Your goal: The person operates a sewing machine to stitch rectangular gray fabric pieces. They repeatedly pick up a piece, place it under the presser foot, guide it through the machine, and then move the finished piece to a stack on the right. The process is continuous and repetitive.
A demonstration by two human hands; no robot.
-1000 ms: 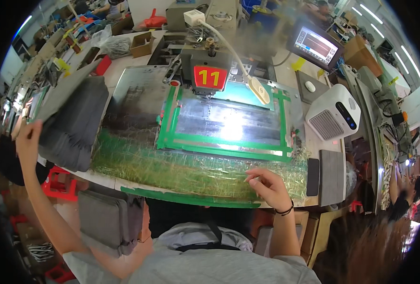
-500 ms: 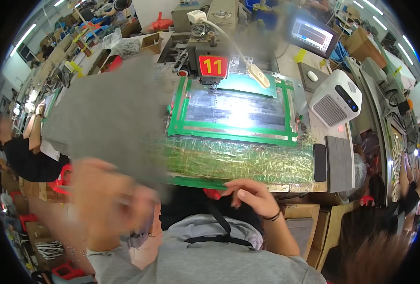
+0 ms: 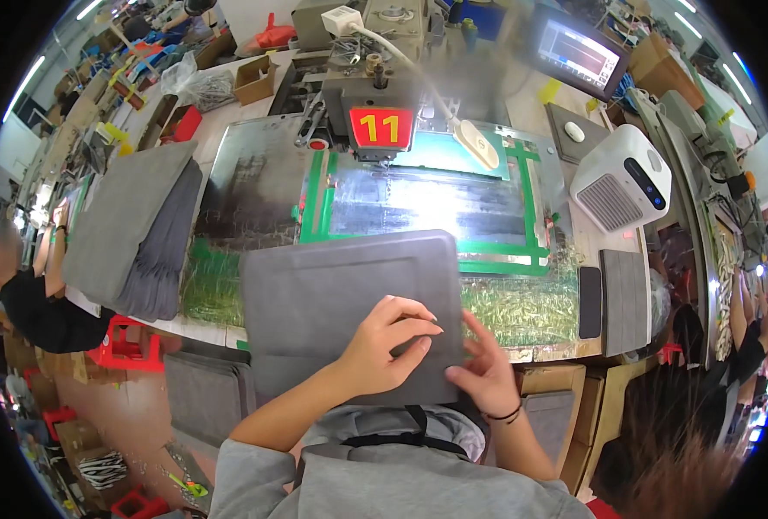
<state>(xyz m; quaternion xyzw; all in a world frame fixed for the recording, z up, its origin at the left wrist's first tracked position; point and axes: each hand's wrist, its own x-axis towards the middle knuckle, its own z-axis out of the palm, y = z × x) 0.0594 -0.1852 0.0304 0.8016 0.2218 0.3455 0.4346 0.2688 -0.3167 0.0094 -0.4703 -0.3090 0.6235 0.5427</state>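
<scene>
A flat grey rectangular panel [image 3: 306, 294] with rounded corners and a raised border line is tilted up at the table's near edge, in front of my body. At its right edge my right hand [image 3: 486, 372] grips it, thumb on the near face and fingers around the side. My left hand [image 3: 388, 342] lies across the panel's lower middle, fingers reaching right and slightly apart from the thumb. Beyond the panel, a green-taped frame [image 3: 315, 199] rests under a machine head [image 3: 371, 95] with a red plate, its sheet brightly lit.
A stack of grey panels [image 3: 133, 216] leans over the table's left side. More grey pieces [image 3: 624, 294] lie at the right, beside a dark phone [image 3: 590, 303]. A white fan-like unit [image 3: 617, 186], a mouse [image 3: 573, 131] and a screen [image 3: 579, 56] stand farther back.
A blurred grey sheet at left has given way to a sharp grey panel before me. My left hand has moved right onto it; my right hand now grips its edge.
</scene>
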